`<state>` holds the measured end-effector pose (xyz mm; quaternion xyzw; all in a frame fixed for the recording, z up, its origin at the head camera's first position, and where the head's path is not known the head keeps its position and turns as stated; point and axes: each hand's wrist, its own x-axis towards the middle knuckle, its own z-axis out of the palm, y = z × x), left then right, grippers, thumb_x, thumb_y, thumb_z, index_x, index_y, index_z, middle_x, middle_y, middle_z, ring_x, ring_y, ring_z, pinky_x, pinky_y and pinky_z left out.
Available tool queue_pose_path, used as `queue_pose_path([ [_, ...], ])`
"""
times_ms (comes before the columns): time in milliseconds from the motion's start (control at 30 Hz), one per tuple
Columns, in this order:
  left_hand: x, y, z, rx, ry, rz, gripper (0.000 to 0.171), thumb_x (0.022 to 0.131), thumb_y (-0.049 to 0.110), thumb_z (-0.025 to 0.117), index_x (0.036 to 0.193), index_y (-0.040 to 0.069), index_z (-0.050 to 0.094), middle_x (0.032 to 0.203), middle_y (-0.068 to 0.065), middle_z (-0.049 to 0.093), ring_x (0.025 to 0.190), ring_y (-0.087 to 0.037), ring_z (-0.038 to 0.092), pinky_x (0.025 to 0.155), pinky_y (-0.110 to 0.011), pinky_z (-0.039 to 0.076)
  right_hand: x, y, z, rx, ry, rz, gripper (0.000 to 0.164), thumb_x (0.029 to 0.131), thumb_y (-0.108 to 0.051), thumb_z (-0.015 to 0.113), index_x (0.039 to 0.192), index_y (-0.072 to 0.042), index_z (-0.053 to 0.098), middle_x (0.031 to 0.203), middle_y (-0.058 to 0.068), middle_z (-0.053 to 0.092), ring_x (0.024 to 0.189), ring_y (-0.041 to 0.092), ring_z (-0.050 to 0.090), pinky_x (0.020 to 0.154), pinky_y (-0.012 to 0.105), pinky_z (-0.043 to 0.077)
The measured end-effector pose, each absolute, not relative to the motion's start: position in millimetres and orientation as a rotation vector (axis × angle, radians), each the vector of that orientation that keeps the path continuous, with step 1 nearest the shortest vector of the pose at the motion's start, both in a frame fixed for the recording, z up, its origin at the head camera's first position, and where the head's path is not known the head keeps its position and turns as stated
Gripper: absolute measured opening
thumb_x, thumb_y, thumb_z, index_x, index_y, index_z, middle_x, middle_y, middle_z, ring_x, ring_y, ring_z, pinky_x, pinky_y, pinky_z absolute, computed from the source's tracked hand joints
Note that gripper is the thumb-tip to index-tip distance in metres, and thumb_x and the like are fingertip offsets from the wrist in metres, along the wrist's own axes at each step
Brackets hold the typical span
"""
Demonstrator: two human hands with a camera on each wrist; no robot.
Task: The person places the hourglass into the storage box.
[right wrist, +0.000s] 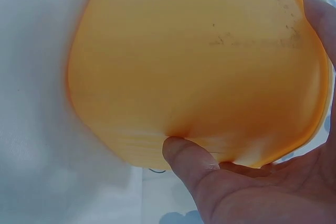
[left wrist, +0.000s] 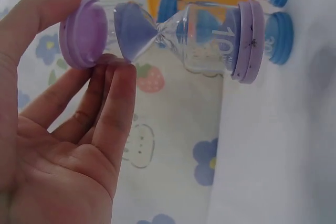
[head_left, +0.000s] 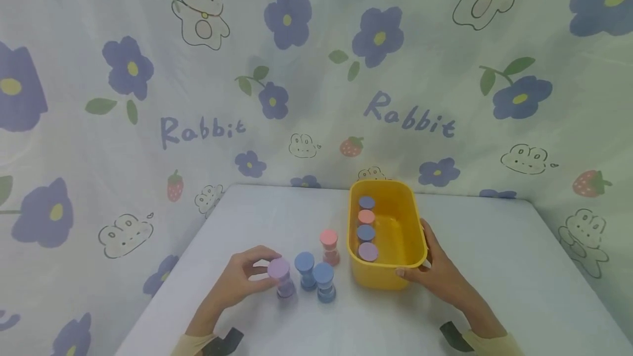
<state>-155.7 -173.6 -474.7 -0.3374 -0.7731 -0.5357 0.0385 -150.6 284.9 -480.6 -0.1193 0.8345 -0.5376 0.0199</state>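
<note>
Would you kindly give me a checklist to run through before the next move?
1. Left grip on transparent, purple-capped hourglass: ok, pinching upper cap.
2. Right grip on yellow, rounded plastic bin: ok.
3. Room in bin: ok, bare floor beside the four round coloured caps.
4. Clearance from nearest transparent, blue-capped hourglass: not ok, I'd judge; very close.
5. Purple-capped hourglass clear of white tabletop: cannot tell.

A purple hourglass (head_left: pixel 282 276) stands upright left of the yellow bin (head_left: pixel 381 277).
</note>
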Motion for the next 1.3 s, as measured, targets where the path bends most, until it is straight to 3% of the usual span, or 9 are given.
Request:
queue_pose_path([
  [400, -166.4, -181.1, -446.2, -1.082, -2.271, -1.646, 0.042, 0.084, -0.014, 0.074, 0.124, -0.005, 0.066, 0.122, 0.006, 0.07, 0.114, -0.003, 0.066, 0.095, -0.024, 0.061, -152.3, 283.0, -480.6, -0.377, 2.574, -1.684, 0.114, 0.088, -0.035, 0.083, 0.166, -0.031, -0.001, 0.173, 0.014, 0.015, 0.148, 0.046, 0.038, 0.109, 0.061, 0.05],
  [667, -177.2, -170.8, -423.8, -1.089, -2.225, -1.624, 0.041, 0.083, -0.015, 0.074, 0.122, -0.008, 0.066, 0.119, 0.006, 0.071, 0.112, -0.004, 0.067, 0.095, -0.021, 0.06, -154.1, 284.3, -481.4, -0.378, 2.573, -1.684, 0.112, 0.089, -0.034, 0.082, 0.165, -0.033, -0.001, 0.174, 0.013, 0.015, 0.149, 0.046, 0.037, 0.109, 0.061, 0.05],
  [967, -192.9, -153.0, -399.8, -1.06, -2.224, -1.593, 0.039, 0.083, -0.013, 0.075, 0.121, -0.007, 0.068, 0.116, 0.0, 0.073, 0.109, -0.005, 0.068, 0.094, -0.023, 0.061, -155.3, 281.8, -480.2, -0.343, 2.562, -1.68, 0.114, 0.089, -0.035, 0.082, 0.166, -0.032, -0.002, 0.174, 0.014, 0.014, 0.149, 0.046, 0.036, 0.11, 0.061, 0.049],
  [1300, -210.5, -128.2, -367.9, -0.996, -2.263, -1.631, 0.039, 0.084, -0.007, 0.078, 0.121, -0.004, 0.07, 0.118, -0.016, 0.073, 0.108, -0.006, 0.07, 0.095, -0.027, 0.061, -158.5, 281.0, -479.3, -0.333, 2.582, -1.674, 0.115, 0.087, -0.036, 0.083, 0.166, -0.033, -0.001, 0.174, 0.013, 0.015, 0.149, 0.045, 0.037, 0.109, 0.061, 0.05],
])
